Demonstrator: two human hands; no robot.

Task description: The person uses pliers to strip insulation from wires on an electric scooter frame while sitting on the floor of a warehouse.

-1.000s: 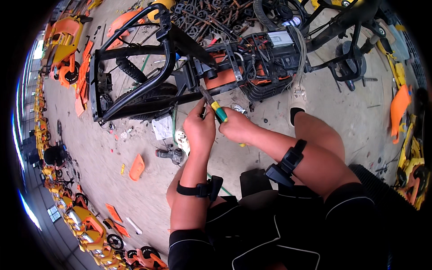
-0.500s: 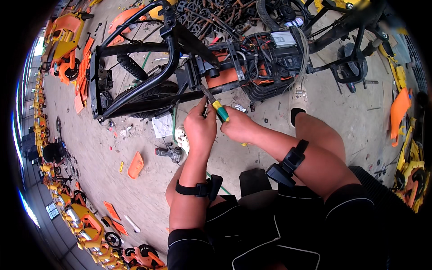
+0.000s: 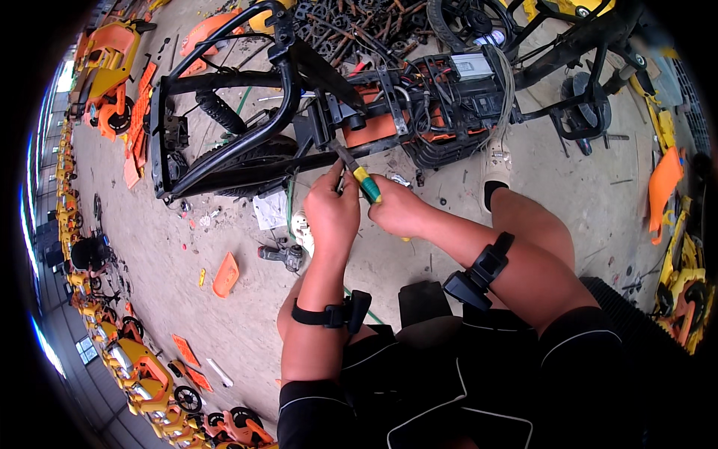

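My right hand (image 3: pixel 393 207) is closed round the green-and-yellow handles of a pair of pliers (image 3: pixel 363 176). The jaws point up and left, against the lower tube of a black scooter frame (image 3: pixel 258 170). Just left of the pliers, my left hand (image 3: pixel 331 206) is closed with thumb and fingertips pinched together near the jaws. Whatever lies in that pinch is too small and hidden to name. Beyond both hands, the frame's open middle shows an orange panel (image 3: pixel 372 130), wiring and a black battery area.
A cordless drill (image 3: pixel 281 256) lies by my left shoe, near a white paper sheet (image 3: pixel 271 210). An orange plastic piece (image 3: pixel 225 275) rests on the concrete. Rusty metal parts (image 3: pixel 359 30) are heaped behind the frame. Yellow scooters (image 3: pixel 142 367) line the left side.
Both hands keep nearly the same place and grip. The pliers' jaws have shifted very slightly against the frame.
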